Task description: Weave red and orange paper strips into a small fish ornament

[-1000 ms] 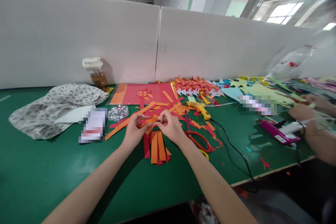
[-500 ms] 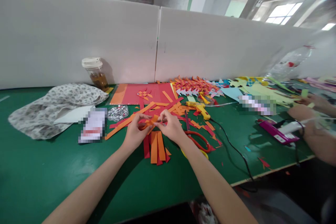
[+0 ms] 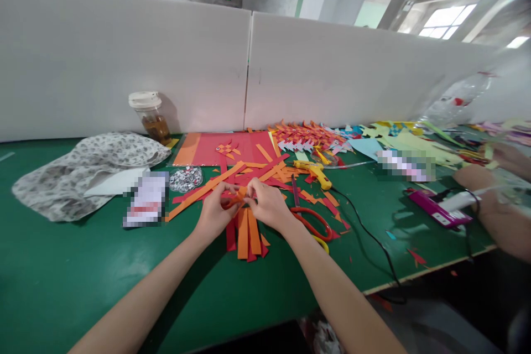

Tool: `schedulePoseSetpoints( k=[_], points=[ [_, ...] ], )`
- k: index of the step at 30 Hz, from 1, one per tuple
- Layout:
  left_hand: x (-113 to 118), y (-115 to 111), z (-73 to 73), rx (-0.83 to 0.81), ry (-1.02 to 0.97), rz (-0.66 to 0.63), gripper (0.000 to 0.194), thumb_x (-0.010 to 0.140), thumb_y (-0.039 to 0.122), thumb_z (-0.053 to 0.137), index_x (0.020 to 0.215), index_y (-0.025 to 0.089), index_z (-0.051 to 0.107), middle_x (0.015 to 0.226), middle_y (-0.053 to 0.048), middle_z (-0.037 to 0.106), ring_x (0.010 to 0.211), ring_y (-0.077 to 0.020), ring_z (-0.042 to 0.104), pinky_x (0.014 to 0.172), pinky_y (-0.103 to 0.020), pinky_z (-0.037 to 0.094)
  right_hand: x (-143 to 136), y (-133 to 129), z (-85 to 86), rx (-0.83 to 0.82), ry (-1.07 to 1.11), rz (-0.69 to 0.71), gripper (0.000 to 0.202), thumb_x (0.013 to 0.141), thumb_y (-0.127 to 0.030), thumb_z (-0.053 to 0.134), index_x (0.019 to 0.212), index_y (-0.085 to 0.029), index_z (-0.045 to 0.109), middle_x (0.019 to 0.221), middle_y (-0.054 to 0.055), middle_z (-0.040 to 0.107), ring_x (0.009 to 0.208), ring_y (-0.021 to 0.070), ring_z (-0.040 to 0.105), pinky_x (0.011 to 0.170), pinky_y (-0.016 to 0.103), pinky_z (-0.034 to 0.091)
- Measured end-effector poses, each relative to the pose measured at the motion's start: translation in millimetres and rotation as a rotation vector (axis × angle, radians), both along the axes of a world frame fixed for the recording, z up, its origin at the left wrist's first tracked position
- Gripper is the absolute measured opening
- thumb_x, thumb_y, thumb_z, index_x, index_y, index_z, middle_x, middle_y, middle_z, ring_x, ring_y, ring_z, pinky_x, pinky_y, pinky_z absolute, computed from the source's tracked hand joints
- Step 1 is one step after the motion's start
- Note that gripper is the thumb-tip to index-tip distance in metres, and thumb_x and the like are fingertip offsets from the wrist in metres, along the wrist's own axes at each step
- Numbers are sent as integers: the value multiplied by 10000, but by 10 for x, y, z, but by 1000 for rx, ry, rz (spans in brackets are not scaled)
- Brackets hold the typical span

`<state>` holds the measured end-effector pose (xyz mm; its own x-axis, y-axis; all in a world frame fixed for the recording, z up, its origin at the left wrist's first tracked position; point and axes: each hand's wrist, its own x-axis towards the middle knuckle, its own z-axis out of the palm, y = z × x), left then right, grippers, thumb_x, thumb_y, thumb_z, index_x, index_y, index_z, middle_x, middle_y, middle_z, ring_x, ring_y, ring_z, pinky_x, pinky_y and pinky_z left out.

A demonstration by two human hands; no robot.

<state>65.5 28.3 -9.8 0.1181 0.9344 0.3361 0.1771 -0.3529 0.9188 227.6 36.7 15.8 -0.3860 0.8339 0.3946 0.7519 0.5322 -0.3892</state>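
Between both hands is a small orange paper piece (image 3: pixel 241 193), pinched at its two sides. My left hand (image 3: pixel 214 211) grips it from the left with thumb and fingers closed. From the right, my right hand (image 3: pixel 267 203) pinches the same piece, its fingertips close to the left ones. Orange and red paper strips (image 3: pixel 243 235) fan out on the table just below the hands. Longer strips (image 3: pixel 188 202) lie crossed behind and to the left. Red-handled scissors (image 3: pixel 317 224) lie beside my right wrist, partly hidden by it.
A yellow glue gun (image 3: pixel 315 171) with a black cord lies right of the strips. Further right are a purple power strip (image 3: pixel 440 209) and another person's arm (image 3: pixel 489 204). On the left are a patterned cloth (image 3: pixel 83 177), a lidded cup (image 3: pixel 153 119) and a bag of googly eyes (image 3: pixel 186 178).
My right hand has turned slightly and shifted a little left and down over the orange piece. The other person's hand at the far right has moved slightly.
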Motion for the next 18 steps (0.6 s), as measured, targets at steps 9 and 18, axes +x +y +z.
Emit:
schedulePoseSetpoints(
  k=[9, 18],
  points=[
    [-2, 13, 3, -11, -29, 5, 202, 702, 178, 622, 801, 198, 448, 1021, -59, 604, 899, -178, 648, 757, -313, 545, -30, -22, -9, 56, -25, 15, 105, 785, -137, 455, 804, -214, 386, 736, -2, 494, 642, 142, 463, 555, 238, 266],
    [8, 10, 19, -6, -68, -5, 226, 713, 208, 630, 759, 202, 409, 1019, -59, 601, 921, -182, 639, 768, -325, 545, -36, 1, -44, 30, 23, 0, 106, 782, -134, 427, 785, -220, 365, 745, 1, 486, 653, 150, 462, 566, 240, 282]
  ],
)
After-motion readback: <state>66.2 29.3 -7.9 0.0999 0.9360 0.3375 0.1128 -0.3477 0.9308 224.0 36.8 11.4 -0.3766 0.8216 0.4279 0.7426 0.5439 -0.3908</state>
